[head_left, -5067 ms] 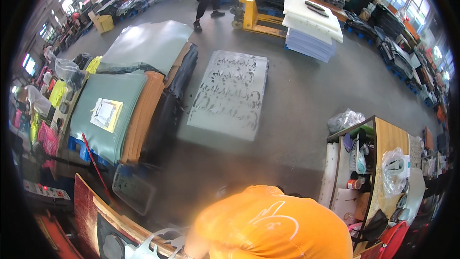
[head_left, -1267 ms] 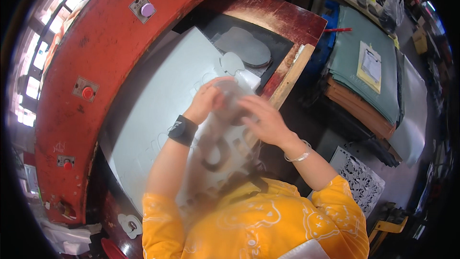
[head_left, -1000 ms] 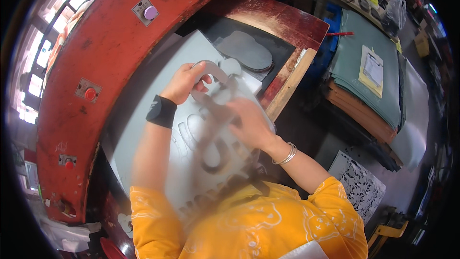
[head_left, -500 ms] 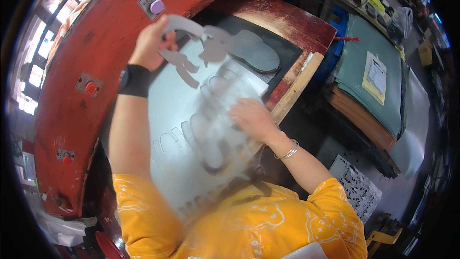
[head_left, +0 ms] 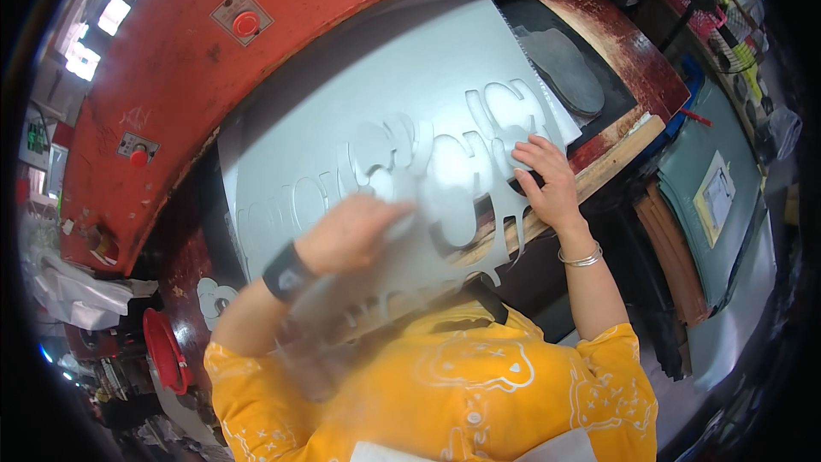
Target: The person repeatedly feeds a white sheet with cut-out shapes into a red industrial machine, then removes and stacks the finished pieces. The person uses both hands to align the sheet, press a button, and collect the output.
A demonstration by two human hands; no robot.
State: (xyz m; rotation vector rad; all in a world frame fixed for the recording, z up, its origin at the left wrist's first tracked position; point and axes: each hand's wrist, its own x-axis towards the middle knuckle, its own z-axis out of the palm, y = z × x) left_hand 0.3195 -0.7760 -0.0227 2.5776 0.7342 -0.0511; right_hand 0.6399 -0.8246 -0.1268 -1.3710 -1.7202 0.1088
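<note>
Our grey cut-out sheet point(head_left: 376, 120) spread over the red press bed point(head_left: 171, 60), our left hand point(head_left: 351, 231) blurred, flat on its near cut-outs, grip unclear, our right hand point(head_left: 546, 180) pressing its right edge, fingers spread, stacked green sheets point(head_left: 710, 197) well right.

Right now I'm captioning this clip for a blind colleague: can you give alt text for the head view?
A person in a yellow shirt presses both hands on a thin grey sheet with cut-out shapes, lying on a red press machine. The left hand, blurred, lies on its near part; the right hand lies flat on its right edge. A grey sole-shaped piece lies beyond.
</note>
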